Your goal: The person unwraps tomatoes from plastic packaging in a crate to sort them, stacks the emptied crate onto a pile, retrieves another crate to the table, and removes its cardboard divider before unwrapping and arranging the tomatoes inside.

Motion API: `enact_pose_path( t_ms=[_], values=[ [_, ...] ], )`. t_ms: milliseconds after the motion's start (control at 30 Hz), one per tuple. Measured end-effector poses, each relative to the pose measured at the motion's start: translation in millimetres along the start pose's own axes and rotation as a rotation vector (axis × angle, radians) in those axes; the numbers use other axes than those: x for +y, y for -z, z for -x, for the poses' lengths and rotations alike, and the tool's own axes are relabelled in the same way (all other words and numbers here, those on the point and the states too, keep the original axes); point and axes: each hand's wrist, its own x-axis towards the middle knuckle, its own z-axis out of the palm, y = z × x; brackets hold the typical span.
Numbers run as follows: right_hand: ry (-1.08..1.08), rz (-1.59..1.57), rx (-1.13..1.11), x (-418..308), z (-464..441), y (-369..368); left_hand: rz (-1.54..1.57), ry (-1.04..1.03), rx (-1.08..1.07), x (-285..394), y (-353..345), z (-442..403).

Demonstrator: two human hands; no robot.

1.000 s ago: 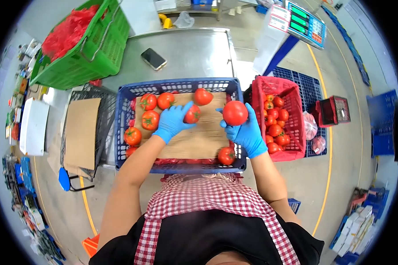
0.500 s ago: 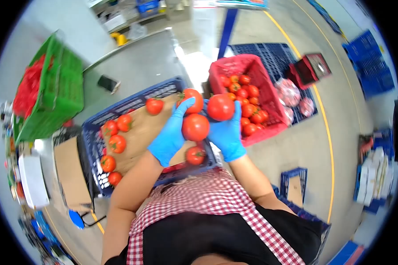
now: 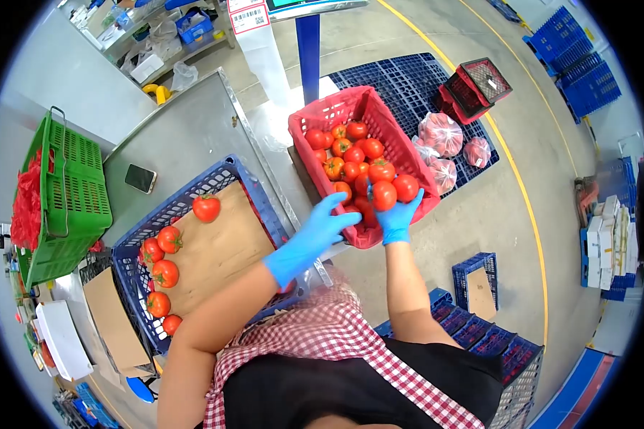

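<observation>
My right hand [image 3: 396, 220], in a blue glove, is inside the red crate [image 3: 416, 161] near its front, with its fingers around a red tomato [image 3: 384, 196]. A second tomato [image 3: 406, 187] lies against its fingertips. My left hand [image 3: 323, 232], gloved the same way, reaches to the crate's near left corner. Its fingers are apart and hold nothing, close to the tomatoes there. Several tomatoes [image 3: 351, 154] fill the crate in a loose heap. The blue crate [image 3: 127, 252], lined with brown cardboard [image 3: 218, 247], stands to the left with several tomatoes [image 3: 166, 273] along its left side.
A phone [image 3: 140, 179] lies on the metal table [image 3: 186, 136]. At the left stands a green crate [image 3: 79, 193] with red bags. A blue-posted scale [image 3: 308, 61] rises behind the red crate. Bagged tomatoes [image 3: 441, 134] sit on a blue pallet [image 3: 386, 69].
Both hands have moved right, from above the blue crate to the red crate, taking tomatoes along. My left hand has let go of its tomatoes. The view has shifted right.
</observation>
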Motion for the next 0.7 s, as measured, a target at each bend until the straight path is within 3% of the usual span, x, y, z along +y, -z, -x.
enact_pose_path(
  t_ms=[133, 167, 267, 367, 467, 533, 600, 667, 700],
  values=[
    [0.36, 1.068, 0.191, -16.7, -21.3, 16.8, -0.007, -0.182, 0.282, -12.4, 60.0, 40.3],
    [0.404, 0.946, 0.183, -22.7, -25.8, 19.2, 0.014, -0.228, 0.333, -17.3, 79.0, 56.7],
    [-0.108, -0.212, 0.249, -54.3, -52.4, 52.5, -0.036, -0.258, 0.704, -46.4, 133.3, 104.8],
    [-0.061, 0.17, 0.479, -71.9, -57.3, 74.3, -0.174, -0.242, 0.983, -122.8, 216.2, 142.0],
    [0.003, 0.323, 0.49, -65.5, -90.1, 164.1, -0.491, -0.335, 1.21, -173.6, 267.6, 178.4],
    [0.262, 0.668, 0.541, -57.6, -61.3, 71.0, -0.74, -0.413, 1.363, -173.4, 272.7, 193.8],
    [0.408, 0.897, 0.391, -38.4, -47.8, 17.0, -0.833, -0.401, 1.396, -185.3, 289.9, 194.9],
    [0.259, 0.733, 0.062, -8.8, -5.5, -83.3, -0.949, -0.369, 1.354, -205.3, 302.7, 180.0],
    [0.143, 0.839, -0.149, 1.9, 26.3, -140.1, -0.968, -0.416, 1.375, -203.2, 295.2, 167.4]
  ],
)
